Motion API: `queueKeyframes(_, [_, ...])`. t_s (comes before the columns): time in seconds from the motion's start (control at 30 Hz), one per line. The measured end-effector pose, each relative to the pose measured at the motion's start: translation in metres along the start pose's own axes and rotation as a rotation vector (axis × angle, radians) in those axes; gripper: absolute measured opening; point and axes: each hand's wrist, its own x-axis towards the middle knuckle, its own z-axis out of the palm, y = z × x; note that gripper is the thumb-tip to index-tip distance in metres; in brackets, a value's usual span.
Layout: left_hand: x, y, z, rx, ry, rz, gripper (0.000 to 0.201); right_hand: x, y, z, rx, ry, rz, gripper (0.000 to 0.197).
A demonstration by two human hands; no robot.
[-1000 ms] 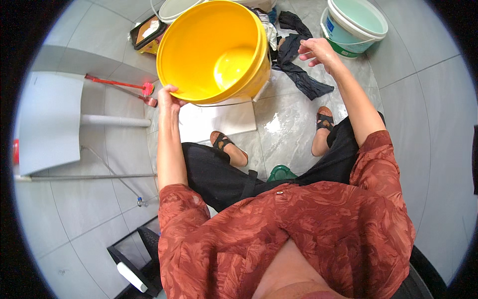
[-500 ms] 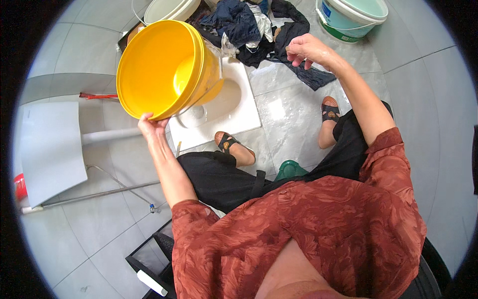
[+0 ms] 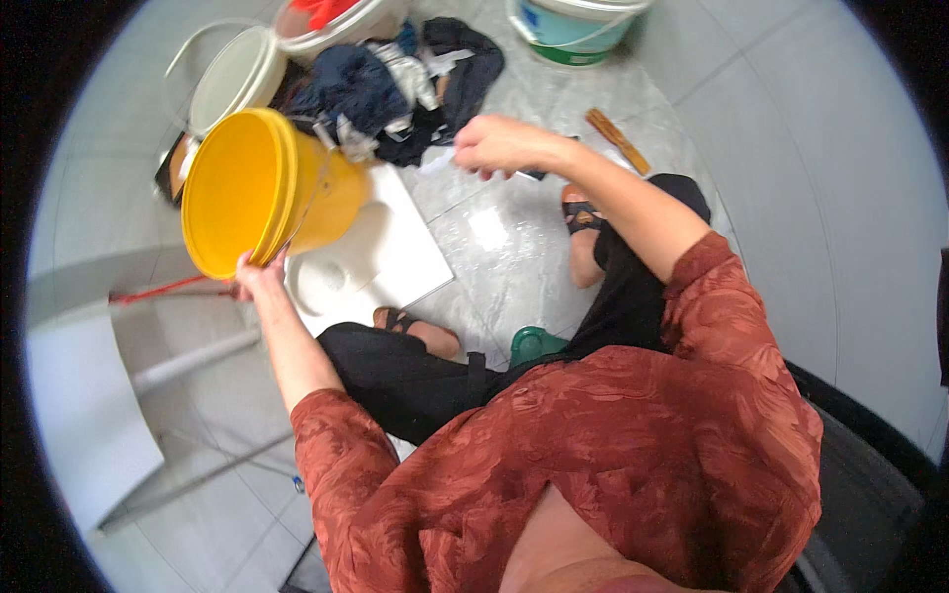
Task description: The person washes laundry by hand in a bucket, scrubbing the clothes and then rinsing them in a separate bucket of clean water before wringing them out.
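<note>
A yellow bucket (image 3: 326, 203) is tipped on its side with its mouth toward the left, and its inside looks bare. My left hand (image 3: 259, 274) grips the lower part of its rim. The wire handle hangs against the bucket's side. Over the floor, my right hand (image 3: 506, 146) is held out with its fingers loosely bent and apart; nothing shows in them. Beyond that hand lies a heap of dark and white clothes (image 3: 361, 89). Below the bucket is a white squat toilet (image 3: 410, 252), partly covered by it.
A pale bucket (image 3: 235, 84) and a white tub (image 3: 341, 30) holding something red stand behind the clothes. At the far right stands a light green bucket (image 3: 573, 38). A wooden-looking stick (image 3: 618, 141) lies on the floor near my foot. A red-handled tool (image 3: 163, 290) and pipes are at the left.
The view has shifted, so the floor and its things sit further left and lower. The stick and the red thing in the tub have come into sight. My left hand still grips the yellow bucket.
</note>
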Motion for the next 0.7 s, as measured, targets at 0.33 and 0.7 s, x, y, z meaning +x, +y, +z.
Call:
queueKeyframes(0.33, [0.043,-0.028,0.019,0.036,-0.059,0.017,0.058,-0.036,-0.012,-0.001,-0.5,-0.066,-0.203,0.033])
queueKeyframes(0.7, [0.082,-0.005,-0.017,-0.049,-0.14,-0.001,0.061,-0.066,-0.034,-0.014,-0.548,-0.002,-0.377,0.028])
